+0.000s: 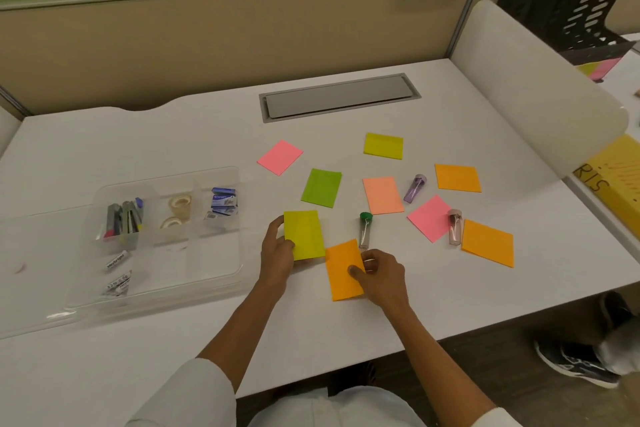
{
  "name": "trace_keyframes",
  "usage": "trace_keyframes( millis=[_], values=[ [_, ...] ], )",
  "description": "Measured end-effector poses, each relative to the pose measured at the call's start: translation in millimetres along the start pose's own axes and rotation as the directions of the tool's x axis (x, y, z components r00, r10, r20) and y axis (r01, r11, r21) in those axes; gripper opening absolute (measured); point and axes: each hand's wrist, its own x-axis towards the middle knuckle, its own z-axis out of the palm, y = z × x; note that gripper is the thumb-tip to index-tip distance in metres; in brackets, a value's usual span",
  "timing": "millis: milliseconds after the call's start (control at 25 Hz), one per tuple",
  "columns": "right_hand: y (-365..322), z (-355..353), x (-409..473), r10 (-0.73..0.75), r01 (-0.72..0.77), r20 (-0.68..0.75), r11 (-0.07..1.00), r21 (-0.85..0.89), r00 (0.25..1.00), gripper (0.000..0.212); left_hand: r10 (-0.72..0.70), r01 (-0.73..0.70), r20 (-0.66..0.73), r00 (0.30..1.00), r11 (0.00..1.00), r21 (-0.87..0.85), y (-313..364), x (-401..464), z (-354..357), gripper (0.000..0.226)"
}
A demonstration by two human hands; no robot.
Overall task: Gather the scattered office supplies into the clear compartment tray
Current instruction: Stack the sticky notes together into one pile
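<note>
The clear compartment tray [225, 274] lies at the left of the white desk, with pens, tape rolls and staple boxes in its compartments. My left hand [277, 253] grips a yellow sticky pad [304, 234] just right of the tray's edge. My right hand [382, 276] pinches an orange sticky pad [341, 274] lying on the desk. Several more pads lie scattered to the right: pink [280, 157], green [321, 188], yellow [383, 146], salmon [382, 195], orange [457, 177], pink [429, 218], orange [487, 243]. A green-capped vial [364, 230], a purple vial [415, 188] and a pinkish vial [454, 227] lie among them.
A grey cable hatch [339, 97] sits in the desk at the back. A white rounded divider [540, 87] bounds the right side, with a black file rack [575, 0] beyond it. Another person's shoe [578, 362] shows on the floor at the lower right.
</note>
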Motion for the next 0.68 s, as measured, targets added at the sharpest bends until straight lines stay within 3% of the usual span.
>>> trace_keyframes(
  millis=[320,440,680],
  values=[
    [-29.1,-21.4,6.4,-0.043,0.028,0.025,0.894,0.448,0.999,0.026,-0.085,0.088,0.026,0.996,0.988,-0.127,2.4,-2.7,-6.0,0.054],
    [-41.8,-2.0,14.5,-0.092,0.076,0.017,0.9,0.43,0.996,0.033,-0.125,0.139,0.094,0.988,0.977,-0.161,2.6,-11.0,1.1,0.051],
    [-48.7,25.8,27.9,-0.204,0.218,-0.083,0.947,0.234,0.976,0.045,-0.128,0.192,0.232,0.964,0.942,-0.276,9.5,-22.8,-0.8,0.035]
  ],
)
